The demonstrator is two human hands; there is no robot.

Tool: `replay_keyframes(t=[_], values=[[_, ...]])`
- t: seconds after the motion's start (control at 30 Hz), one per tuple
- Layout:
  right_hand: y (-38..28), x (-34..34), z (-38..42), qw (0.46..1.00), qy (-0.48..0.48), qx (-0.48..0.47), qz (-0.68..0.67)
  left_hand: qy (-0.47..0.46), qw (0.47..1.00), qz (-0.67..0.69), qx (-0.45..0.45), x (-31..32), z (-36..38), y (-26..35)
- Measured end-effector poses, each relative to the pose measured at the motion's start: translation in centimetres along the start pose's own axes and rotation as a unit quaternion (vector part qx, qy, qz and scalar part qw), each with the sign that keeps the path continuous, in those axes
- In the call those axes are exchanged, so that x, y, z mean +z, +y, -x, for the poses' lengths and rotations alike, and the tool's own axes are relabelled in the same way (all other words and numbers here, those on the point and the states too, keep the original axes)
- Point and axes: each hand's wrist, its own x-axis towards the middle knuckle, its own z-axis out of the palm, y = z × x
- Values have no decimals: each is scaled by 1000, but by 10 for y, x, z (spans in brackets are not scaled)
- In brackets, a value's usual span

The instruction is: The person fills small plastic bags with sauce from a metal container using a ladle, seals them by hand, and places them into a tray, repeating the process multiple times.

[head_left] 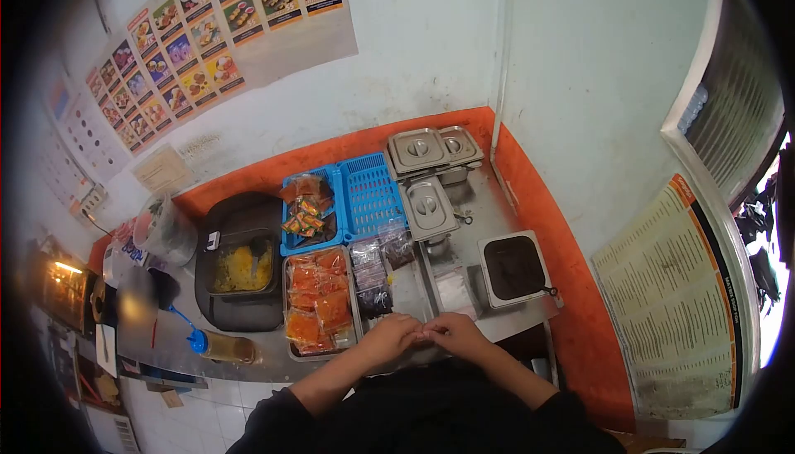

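My left hand [392, 336] and my right hand [457, 336] meet at the fingertips over the front edge of the steel counter. Both are closed in a pinch; whatever sits between the fingers is too small to make out. Left of my left hand lies a metal tray [356, 298] of orange-filled clear plastic packets [333, 312]. Beyond it are stacks of clear plastic bags [368, 265], some with dark contents. Near my right hand are a pile of whitish plastic bags [455, 290] and a steel pan of dark sauce [513, 265].
Lidded steel pans [426, 206] stand at the back right. Two blue baskets [370, 193] sit behind the packets, one holding sachets [305, 216]. Farther left are a pan with yellow food [242, 268], a blue-capped bottle [224, 346] and a clear tub [166, 230].
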Motion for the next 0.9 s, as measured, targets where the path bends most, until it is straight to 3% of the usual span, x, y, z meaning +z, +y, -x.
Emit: replay_keyframes(t=[0.03, 0.17, 0.23, 0.33, 0.37, 0.47, 0.57, 0.67, 0.77, 0.9], values=[[-2, 1, 1, 997, -5, 23, -76, 18, 1000, 11, 14, 1, 2, -5], [15, 3, 14, 988, 72, 77, -116, 6, 999, -35, -6, -23, -26, -47], [47, 9, 26, 989, 18, 138, -43, 50, 996, -54, -48, -36, -55, -68], [58, 6, 32, 983, 29, 180, 34, 90, 980, -99, -149, -36, -96, -109], [63, 8, 34, 982, 31, 183, 35, 88, 981, -97, -146, -27, -106, -131], [72, 10, 33, 975, 107, 177, 84, 120, 957, -159, -210, -16, -125, -170], [70, 7, 18, 965, 131, 210, 84, 127, 949, -162, -238, -15, -132, -177], [77, 11, -1, 956, 145, 129, 221, 151, 947, -170, -226, -17, -130, -169], [112, 28, -15, 936, 144, 178, 268, 167, 945, -148, -240, -27, -123, -148], [115, 28, -19, 934, 202, 130, 264, 257, 940, -127, -183, -25, -113, -153]])
